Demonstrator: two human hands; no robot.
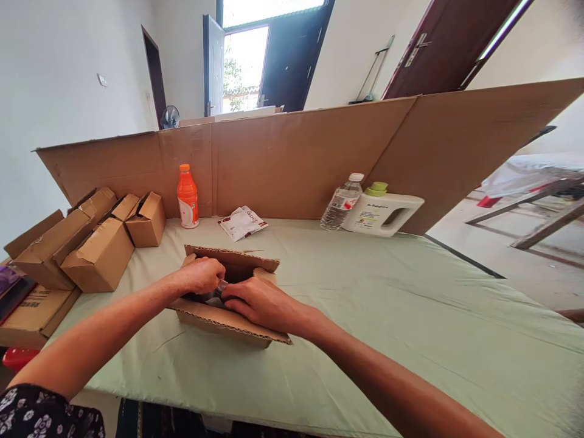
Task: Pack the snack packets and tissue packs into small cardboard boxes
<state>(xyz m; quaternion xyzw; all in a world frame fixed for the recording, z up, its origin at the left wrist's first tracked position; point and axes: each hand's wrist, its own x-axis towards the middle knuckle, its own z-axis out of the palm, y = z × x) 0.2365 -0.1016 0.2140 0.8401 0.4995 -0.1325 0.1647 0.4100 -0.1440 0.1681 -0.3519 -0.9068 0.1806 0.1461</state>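
Note:
An open cardboard box (223,325) stands on the green cloth in front of me, its flaps spread outward. My left hand (205,277) reaches in over the box's left side with its fingers curled closed. From the right, my right hand (255,301) dips into the same box, fingers bent and pressed together close to the left fingertips. A small greyish, shiny bit of something (221,287) shows between the two hands. What it belongs to is hidden by the fingers and the box walls.
Several cardboard boxes (103,255) crowd the table's left side. An orange bottle (187,198), white-and-brown packets (243,223), a clear water bottle (341,204) and a white jug with a green cap (383,213) line the back. Behind them rises a cardboard panel (274,164).

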